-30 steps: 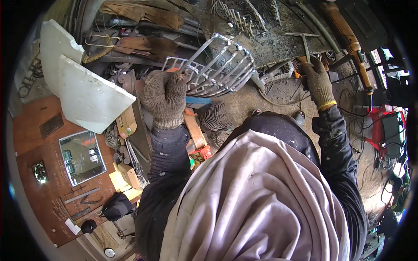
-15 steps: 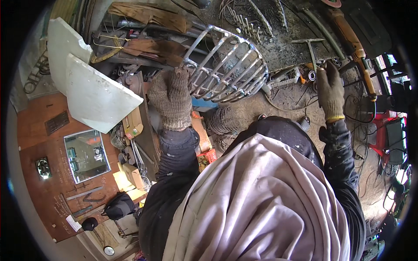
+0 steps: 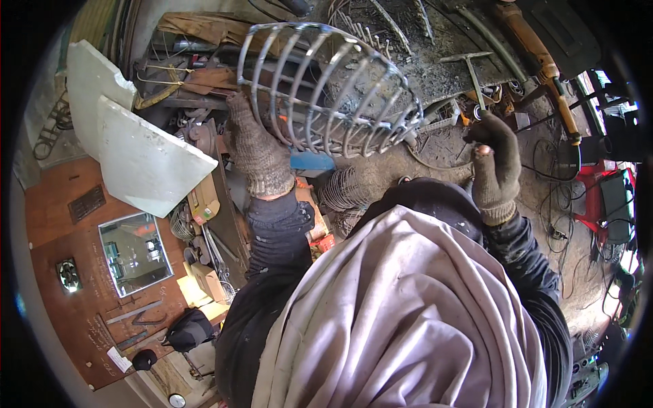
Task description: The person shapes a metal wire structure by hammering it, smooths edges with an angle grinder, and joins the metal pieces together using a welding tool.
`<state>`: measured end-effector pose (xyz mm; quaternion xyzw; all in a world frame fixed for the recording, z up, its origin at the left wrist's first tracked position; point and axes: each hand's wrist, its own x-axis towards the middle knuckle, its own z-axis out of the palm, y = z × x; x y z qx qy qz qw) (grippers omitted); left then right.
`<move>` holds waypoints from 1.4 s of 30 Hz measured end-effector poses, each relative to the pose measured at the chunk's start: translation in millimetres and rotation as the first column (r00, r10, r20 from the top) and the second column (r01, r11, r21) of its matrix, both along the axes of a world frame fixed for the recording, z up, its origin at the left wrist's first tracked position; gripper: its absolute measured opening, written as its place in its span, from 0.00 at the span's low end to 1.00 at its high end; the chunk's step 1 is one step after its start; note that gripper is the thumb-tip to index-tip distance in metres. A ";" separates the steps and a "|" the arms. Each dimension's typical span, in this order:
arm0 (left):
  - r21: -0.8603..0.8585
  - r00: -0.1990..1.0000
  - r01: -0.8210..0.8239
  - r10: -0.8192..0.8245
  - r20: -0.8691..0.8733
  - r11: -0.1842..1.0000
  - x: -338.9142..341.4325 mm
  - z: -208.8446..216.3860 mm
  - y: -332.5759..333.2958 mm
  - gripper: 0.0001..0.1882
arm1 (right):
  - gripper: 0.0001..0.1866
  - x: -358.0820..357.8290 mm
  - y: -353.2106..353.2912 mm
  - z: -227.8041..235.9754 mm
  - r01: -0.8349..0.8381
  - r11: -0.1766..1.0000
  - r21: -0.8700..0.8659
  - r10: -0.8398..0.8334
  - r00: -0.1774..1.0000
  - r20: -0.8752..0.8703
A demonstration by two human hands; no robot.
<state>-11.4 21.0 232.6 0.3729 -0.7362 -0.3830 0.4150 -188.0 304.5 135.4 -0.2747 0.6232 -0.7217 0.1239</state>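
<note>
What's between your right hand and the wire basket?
In the head view, the right hand is apart from the wire basket, which the left hand holds. Between them lie dirty bench surface, a curved cable and metal scraps.

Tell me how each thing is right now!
Wire cage: lifted, tilted, held at its rim.
Left hand: gloved, gripping the cage.
Right hand: gloved, closed in a loose fist, apart from the cage.
Hammer: lying on the dirty bench.
White boards: leaning, one edge broken.

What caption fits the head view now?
Gloved left hand grips a wire cage at its rim; gloved right hand hangs beside a hammer.
</note>
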 end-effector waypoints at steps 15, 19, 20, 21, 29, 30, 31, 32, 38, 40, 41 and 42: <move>-0.554 0.916 0.058 0.176 0.360 0.830 26.0 -30.7 -5.4 0.32 | 0.29 -3.2 -4.7 -9.7 -0.281 0.955 0.092 0.274 0.958 0.085; -0.553 0.896 -0.001 0.246 0.369 0.833 33.3 -37.9 -7.4 0.37 | 0.29 -1.6 -6.0 -7.3 -0.291 0.949 0.120 0.277 0.953 0.121; -0.477 0.905 -0.049 0.241 0.350 0.878 35.1 -37.2 -5.3 0.38 | 0.29 -1.2 -6.4 -6.3 -0.304 0.945 0.122 0.286 0.947 0.144; -0.436 0.911 -0.070 0.236 0.339 0.897 34.8 -34.1 -1.7 0.39 | 0.29 -1.4 -6.4 -5.7 -0.301 0.946 0.123 0.284 0.949 0.141; -0.377 0.970 -0.078 0.158 0.187 0.923 47.2 -43.5 -6.8 0.38 | 0.29 -2.1 -6.4 -5.3 -0.309 0.941 0.135 0.291 0.947 0.137; -0.289 0.984 -0.096 0.134 0.115 0.952 46.0 -43.2 -6.1 0.38 | 0.29 -1.6 -6.3 -5.9 -0.307 0.942 0.138 0.289 0.948 0.137; -0.201 0.992 -0.111 0.120 0.034 0.973 44.1 -42.1 -5.0 0.38 | 0.29 -1.3 -6.5 -7.3 -0.296 0.944 0.145 0.280 0.953 0.117; -0.098 0.988 -0.140 0.132 -0.083 0.985 41.6 -40.1 -2.4 0.36 | 0.29 -1.5 -6.8 -8.2 -0.284 0.947 0.151 0.272 0.957 0.098; -0.116 0.992 -0.024 0.038 0.118 0.993 31.6 -31.0 8.1 0.22 | 0.29 -1.6 -2.4 -6.7 -0.320 0.935 0.153 0.300 0.944 0.139; 0.233 0.969 0.096 -0.037 -0.243 0.968 23.3 -29.7 8.4 0.23 | 0.31 -2.5 -2.3 -9.6 -0.330 0.937 0.113 0.319 0.942 0.104; 0.378 0.908 0.196 -0.023 -0.417 0.905 18.9 -28.8 9.0 0.23 | 0.31 -2.3 -1.4 -9.7 -0.326 0.938 0.116 0.314 0.944 0.105; 0.489 0.821 0.314 0.027 -0.571 0.814 14.1 -25.8 10.8 0.24 | 0.32 -1.4 -1.5 -9.6 -0.359 0.931 0.067 0.349 0.928 0.127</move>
